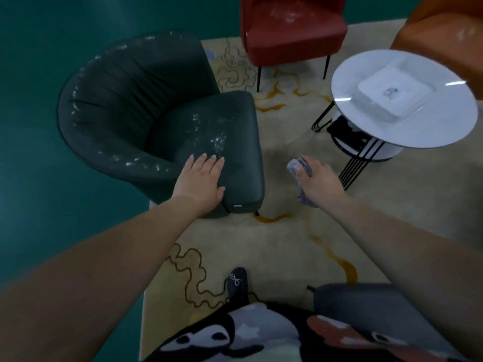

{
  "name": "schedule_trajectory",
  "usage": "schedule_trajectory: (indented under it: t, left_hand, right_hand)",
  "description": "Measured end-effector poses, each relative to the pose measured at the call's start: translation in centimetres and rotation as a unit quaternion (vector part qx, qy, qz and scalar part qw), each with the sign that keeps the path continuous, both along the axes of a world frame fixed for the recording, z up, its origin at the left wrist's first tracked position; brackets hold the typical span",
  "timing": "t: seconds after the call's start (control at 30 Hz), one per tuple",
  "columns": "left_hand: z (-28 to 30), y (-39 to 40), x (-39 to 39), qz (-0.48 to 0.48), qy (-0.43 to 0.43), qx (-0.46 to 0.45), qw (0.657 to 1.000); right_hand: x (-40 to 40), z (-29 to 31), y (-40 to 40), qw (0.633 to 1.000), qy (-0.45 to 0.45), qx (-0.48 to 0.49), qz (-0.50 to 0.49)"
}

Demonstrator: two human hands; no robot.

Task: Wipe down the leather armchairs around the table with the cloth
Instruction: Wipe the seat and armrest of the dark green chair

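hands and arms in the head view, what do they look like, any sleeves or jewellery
Both arms are bare from the frame edge to the wrist: no sleeves show. The left hand and right hand wear no gloves, and no watch, bracelet or ring can be seen, though the picture is a little blurred. The left fingers have short, plain nails. No markings show on either forearm.

Tub armchair (156, 121) left, round table (407, 126) right, two chairs (292, 30) (441, 30) behind. Tray (397, 94) on table. Left hand (201, 178) on armchair seat.
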State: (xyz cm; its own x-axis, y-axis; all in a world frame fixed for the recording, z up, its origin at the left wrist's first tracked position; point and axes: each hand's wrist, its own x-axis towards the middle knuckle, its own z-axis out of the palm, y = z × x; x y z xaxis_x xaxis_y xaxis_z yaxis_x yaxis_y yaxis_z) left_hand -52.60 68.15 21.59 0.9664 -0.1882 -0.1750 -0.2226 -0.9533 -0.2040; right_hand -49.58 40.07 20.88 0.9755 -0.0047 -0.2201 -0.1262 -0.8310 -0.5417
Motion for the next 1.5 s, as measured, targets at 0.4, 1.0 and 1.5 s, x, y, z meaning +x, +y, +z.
schedule_trajectory:
  t: [0.4, 1.0, 1.5]
  left_hand:
    - [-1.1, -2.8, 15.6, 0.046, -0.005, -0.033, 0.998]
    - [-3.9, -5.5, 22.6, 0.408, 0.063, -0.061, 0.909]
    - [-6.8, 2.0, 32.6, 0.512, 0.087, -0.123, 0.846]
  right_hand:
    - [18.5, 1.4, -2.9, 0.997, -0.013, -0.044, 0.062]
    - [42.8, -1.1, 3.1, 0.943, -0.019, -0.020, 0.330]
    - [55.1, -3.8, 15.0, 0.916, -0.024, -0.036, 0.398]
